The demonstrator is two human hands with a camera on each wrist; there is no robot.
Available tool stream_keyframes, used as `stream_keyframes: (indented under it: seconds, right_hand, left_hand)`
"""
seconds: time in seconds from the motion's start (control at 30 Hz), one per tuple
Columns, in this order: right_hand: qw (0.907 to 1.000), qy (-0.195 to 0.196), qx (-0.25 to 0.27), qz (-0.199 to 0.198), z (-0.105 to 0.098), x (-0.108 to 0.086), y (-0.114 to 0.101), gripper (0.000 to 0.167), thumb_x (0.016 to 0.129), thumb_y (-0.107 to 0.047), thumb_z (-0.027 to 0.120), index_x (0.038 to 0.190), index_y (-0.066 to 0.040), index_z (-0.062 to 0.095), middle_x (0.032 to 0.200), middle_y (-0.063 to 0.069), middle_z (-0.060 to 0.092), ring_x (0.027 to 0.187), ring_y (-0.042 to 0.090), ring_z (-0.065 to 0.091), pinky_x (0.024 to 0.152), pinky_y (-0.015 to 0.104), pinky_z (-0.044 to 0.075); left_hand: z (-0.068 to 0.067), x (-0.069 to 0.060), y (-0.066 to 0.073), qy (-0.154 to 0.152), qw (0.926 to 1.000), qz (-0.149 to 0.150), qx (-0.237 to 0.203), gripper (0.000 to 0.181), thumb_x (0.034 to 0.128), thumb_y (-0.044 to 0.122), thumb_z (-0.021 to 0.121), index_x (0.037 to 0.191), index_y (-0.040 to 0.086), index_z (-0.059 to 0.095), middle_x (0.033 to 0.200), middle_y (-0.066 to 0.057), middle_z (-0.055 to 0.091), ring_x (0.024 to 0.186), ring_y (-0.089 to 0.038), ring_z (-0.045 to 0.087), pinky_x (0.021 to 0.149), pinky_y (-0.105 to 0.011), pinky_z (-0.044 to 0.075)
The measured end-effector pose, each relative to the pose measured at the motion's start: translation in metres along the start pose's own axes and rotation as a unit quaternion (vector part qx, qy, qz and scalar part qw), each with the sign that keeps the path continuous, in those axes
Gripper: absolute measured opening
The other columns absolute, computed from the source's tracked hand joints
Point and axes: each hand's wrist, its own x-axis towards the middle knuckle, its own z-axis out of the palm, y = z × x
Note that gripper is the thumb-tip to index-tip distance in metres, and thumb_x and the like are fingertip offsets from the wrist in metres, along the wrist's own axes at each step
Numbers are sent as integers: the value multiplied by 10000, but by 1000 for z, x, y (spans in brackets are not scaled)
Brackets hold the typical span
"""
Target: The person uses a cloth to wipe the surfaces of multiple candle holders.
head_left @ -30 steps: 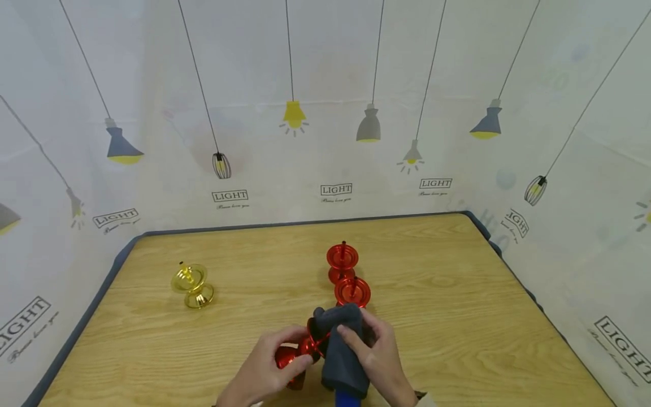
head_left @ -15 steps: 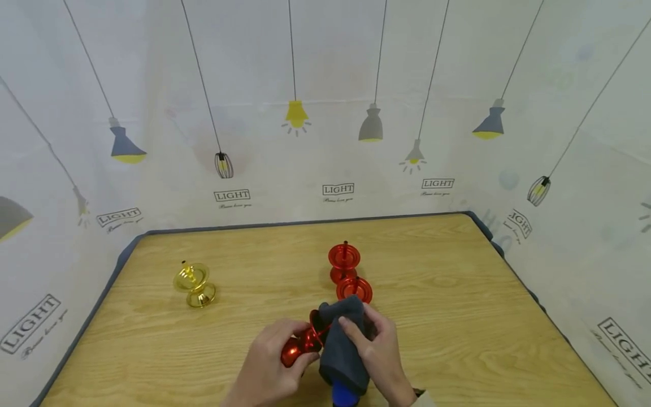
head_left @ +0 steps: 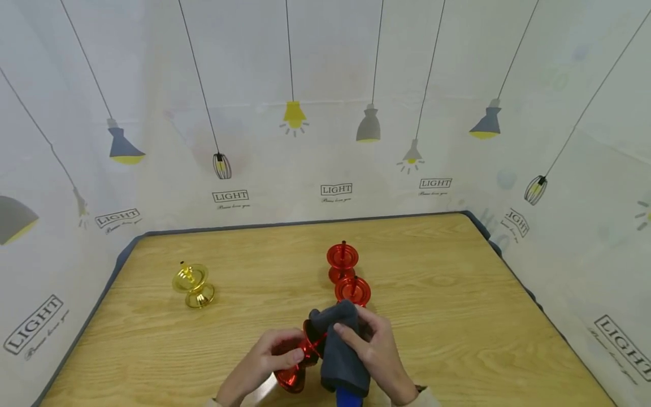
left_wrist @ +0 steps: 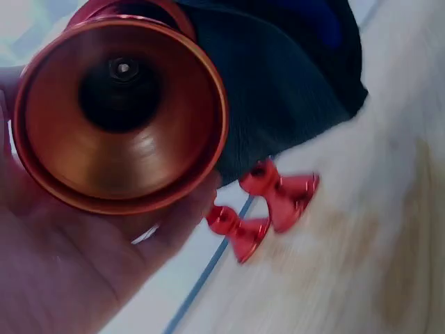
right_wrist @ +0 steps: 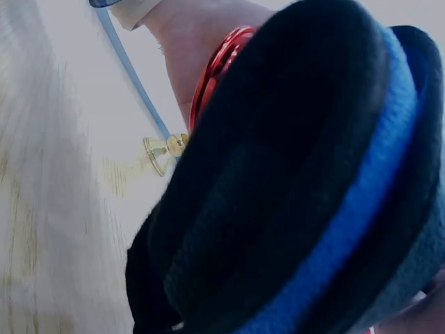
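My left hand [head_left: 264,357] grips a shiny red candle holder [head_left: 291,379] by its waist, tilted over above the table's near side. The left wrist view looks into its hollow round base [left_wrist: 139,167], where a small nut shows. With thumb and fingers my right hand [head_left: 378,353] pinches a folded dark grey cloth [head_left: 342,362], which has a blue side [head_left: 348,397]. The cloth lies against the holder's dish and hides much of the dish and spike. In the right wrist view the cloth [right_wrist: 278,139] covers most of the right fingers.
Two red candle holders stand upright beyond the hands, one farther back [head_left: 342,257] and one nearer [head_left: 352,291]. A gold candle holder [head_left: 200,295] stands at left. The wooden table [head_left: 432,316] ends at a printed curtain [head_left: 325,152] behind and beside it.
The held candle holder first rises slightly, then its base swings down towards me. The left hand shifts a little left and turns with it. The cloth stays pressed to the dish, moving slightly.
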Motion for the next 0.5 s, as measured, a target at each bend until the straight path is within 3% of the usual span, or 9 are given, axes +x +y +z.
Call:
stream_keyframes:
  seconds: [0.07, 0.13, 0.23, 0.3, 0.37, 0.4, 0.47, 0.5]
  right_hand:
    - [10000, -35, 20, 41, 1, 2, -1, 234, 926, -128, 725, 1152, -70, 721, 1073, 129, 723, 898, 151, 681, 821, 276, 569]
    - [9999, 22, 34, 93, 3, 3, -2, 224, 921, -124, 730, 1139, -73, 725, 1059, 122, 725, 884, 150, 677, 810, 272, 568]
    - [9996, 246, 33, 138, 7, 4, -3, 228, 907, -117, 748, 1130, -74, 732, 1038, 116, 731, 862, 145, 677, 791, 263, 570]
    - [9989, 439, 47, 159, 10, 5, -4, 233, 903, -117, 755, 1131, -70, 733, 1038, 115, 734, 855, 138, 677, 784, 254, 570]
    - [9977, 647, 115, 160, 14, 5, -4, 241, 901, -107, 756, 1134, -49, 730, 1036, 132, 736, 850, 135, 683, 774, 253, 574]
    - [9968, 761, 153, 167, 15, 5, -4, 246, 900, -104, 757, 1136, -38, 728, 1029, 140, 736, 843, 131, 685, 764, 251, 575]
    - [9948, 974, 211, 194, 19, 7, -4, 256, 898, -101, 760, 1138, -19, 724, 1013, 149, 736, 833, 124, 688, 749, 253, 579]
    - [9939, 1062, 230, 206, 21, 7, -4, 261, 897, -100, 762, 1138, -9, 722, 1003, 156, 736, 828, 124, 689, 741, 256, 581]
  left_hand:
    - [-3, 1, -1, -216, 9991, -77, -367, 351, 1054, 127, 481, 1213, -168, 585, 1001, 43, 728, 877, -45, 674, 784, -209, 549]
    - [-5, 2, -1, -192, 9989, -156, -403, 372, 1060, 134, 467, 1234, -178, 572, 1051, 32, 737, 942, -65, 685, 841, -226, 547]
    - [0, 0, 1, 376, 9986, -242, 265, 339, 1055, 167, 522, 1232, -107, 611, 1083, -48, 725, 953, -68, 676, 842, -220, 546]
    - [6, -1, 2, 968, 9903, -242, 968, 300, 1017, 180, 618, 1251, -7, 638, 1101, -85, 711, 933, -76, 688, 815, -219, 565]
    - [15, -1, 2, 1573, 9697, 12, 1870, 342, 929, 159, 746, 1246, 74, 653, 1113, -85, 716, 946, -90, 702, 807, -229, 585]
    - [19, 0, 2, 1848, 9532, 232, 2381, 401, 868, 143, 809, 1237, 99, 658, 1110, -62, 718, 945, -90, 702, 796, -236, 591]
    - [25, 2, 0, 2341, 9059, 766, 3446, 500, 743, 82, 895, 1188, 123, 670, 1058, -8, 719, 911, -74, 693, 769, -245, 597]
    - [27, 4, -1, 2588, 8757, 1015, 3949, 542, 689, 51, 920, 1166, 125, 673, 1039, 13, 719, 908, -69, 685, 771, -256, 598]
